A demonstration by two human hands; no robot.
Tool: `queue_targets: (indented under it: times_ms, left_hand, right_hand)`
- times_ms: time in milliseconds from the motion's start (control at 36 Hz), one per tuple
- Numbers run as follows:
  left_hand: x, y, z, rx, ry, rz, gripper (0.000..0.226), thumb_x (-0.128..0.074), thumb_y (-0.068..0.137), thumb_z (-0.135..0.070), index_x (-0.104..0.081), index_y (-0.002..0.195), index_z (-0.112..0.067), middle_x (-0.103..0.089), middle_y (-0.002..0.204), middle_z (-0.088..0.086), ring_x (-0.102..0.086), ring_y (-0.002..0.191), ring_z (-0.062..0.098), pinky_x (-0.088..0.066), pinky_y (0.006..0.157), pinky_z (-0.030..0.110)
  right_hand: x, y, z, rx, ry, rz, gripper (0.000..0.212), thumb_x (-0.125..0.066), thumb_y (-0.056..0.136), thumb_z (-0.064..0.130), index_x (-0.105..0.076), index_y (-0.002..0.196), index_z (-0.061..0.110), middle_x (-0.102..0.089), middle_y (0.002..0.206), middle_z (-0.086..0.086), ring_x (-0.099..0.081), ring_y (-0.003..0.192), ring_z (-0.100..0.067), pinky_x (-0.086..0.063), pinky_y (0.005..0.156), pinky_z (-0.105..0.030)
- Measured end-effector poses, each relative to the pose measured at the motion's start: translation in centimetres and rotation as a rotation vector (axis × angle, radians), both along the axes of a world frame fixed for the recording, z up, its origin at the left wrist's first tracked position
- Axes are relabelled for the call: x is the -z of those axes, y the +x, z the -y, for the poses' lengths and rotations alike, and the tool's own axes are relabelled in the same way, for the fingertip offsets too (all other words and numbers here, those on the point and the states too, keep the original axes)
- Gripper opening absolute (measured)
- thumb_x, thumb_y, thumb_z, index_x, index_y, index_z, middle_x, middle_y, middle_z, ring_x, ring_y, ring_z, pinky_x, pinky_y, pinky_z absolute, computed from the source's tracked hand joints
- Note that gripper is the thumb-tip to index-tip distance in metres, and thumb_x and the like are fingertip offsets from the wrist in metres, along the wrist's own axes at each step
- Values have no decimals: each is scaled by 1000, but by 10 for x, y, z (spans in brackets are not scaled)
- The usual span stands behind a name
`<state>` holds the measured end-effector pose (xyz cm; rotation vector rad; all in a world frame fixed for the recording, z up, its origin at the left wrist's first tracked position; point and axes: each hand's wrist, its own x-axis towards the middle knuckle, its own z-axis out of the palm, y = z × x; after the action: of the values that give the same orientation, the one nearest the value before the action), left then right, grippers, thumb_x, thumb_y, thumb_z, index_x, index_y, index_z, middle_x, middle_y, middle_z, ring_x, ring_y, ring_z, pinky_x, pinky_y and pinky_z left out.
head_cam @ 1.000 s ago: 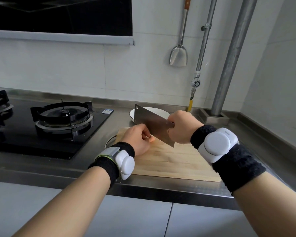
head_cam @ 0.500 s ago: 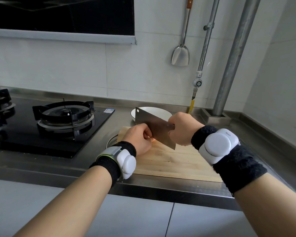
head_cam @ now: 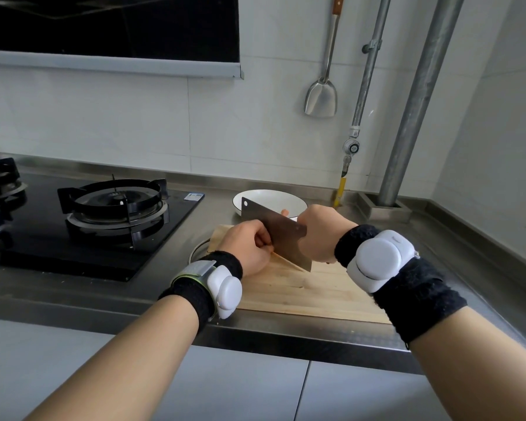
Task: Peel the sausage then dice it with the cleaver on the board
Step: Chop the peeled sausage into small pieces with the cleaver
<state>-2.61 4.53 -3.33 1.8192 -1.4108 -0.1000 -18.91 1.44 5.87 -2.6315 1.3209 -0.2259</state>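
While my right hand [head_cam: 318,235] wraps tight around the cleaver [head_cam: 275,235] handle, the flat steel blade tilts down onto the pale wooden board [head_cam: 310,291]. My left hand [head_cam: 249,247] curls over the sausage [head_cam: 281,259]; only a thin orange sliver shows beside the edge.

My steel cleaver [head_cam: 278,235] tilts down, its sharp edge touching the light wooden board [head_cam: 304,287]. Only a thin pink bit of sausage [head_cam: 281,259] shows under the blade.
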Motion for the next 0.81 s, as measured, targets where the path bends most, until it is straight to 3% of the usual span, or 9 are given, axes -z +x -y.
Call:
queue_targets:
  times_ms: [111, 361, 583, 806]
  left_hand:
    - [0, -1, 0, 4, -7, 3, 17, -72, 76, -23, -58, 70, -30, -63, 75, -12, -60, 73, 6, -43, 61, 15]
    - [0, 1, -1, 40, -2, 3, 11, -72, 79, -20, -62, 79, -25, -64, 80, -7, -60, 77, 10, -47, 67, 19]
    - [1, 0, -2, 74, -29, -25, 12, -72, 80, -20, -63, 80, -27, -62, 81, -9, -57, 71, 2, -41, 62, 11]
    - [2, -1, -1, 22, -27, -19, 12, -72, 80, -30, -60, 78, -29, -62, 81, -11, -56, 70, 1, -39, 56, 5]
  right_hand:
    - [2, 1, 0, 11, 16, -1, 20, -49, 81, 8, -64, 95, 7, -58, 74, -7, -58, 55, -22, -47, 44, -24]
    - [2, -1, -2, 10, 23, 16, 19, -48, 84, 6, -63, 95, 7, -54, 71, -3, -52, 56, -18, -37, 42, -20]
    - [4, -9, 0, 13, -14, 64, 15, -48, 82, 7, -63, 85, 7, -61, 80, -10, -57, 69, -28, -38, 49, -20]
    - [-9, -15, -1, -3, -68, 100, 13, -50, 83, 9, -57, 73, 11, -60, 77, -7, -58, 74, -29, -39, 54, -23]
